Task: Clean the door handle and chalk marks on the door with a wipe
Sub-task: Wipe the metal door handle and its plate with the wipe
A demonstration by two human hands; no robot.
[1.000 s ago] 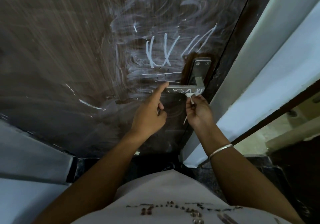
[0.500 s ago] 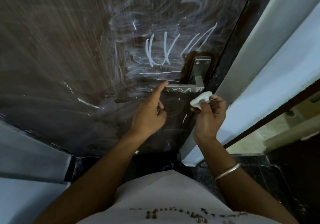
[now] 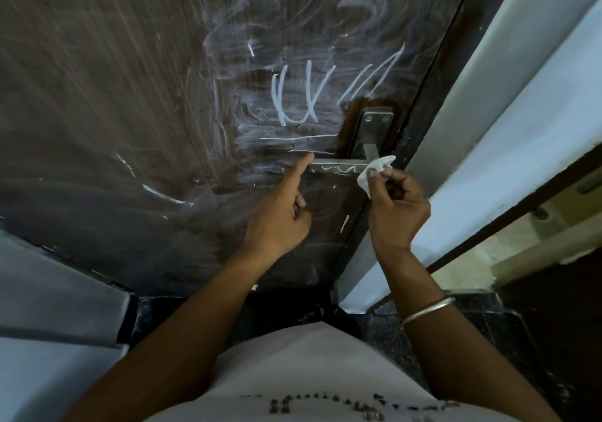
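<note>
Head view shows our right hand [image 3: 395, 211] pinching a small crumpled white wipe [image 3: 374, 170] at the inner end of the flat steel door handle [image 3: 338, 165]. Our left hand [image 3: 280, 216] holds nothing, forefinger on the lever's tip. We judge the wipe soft and light, best held bunched at its middle.

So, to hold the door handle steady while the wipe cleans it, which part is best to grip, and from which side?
Grip the free end of the door handle, near where the left hand already touches with its fingertip, coming from below. The lever is a flat horizontal bar with chalk marks along its underside toward the pivot, so holding the tip probably leaves that stretch open for the wipe in the right hand.
</note>
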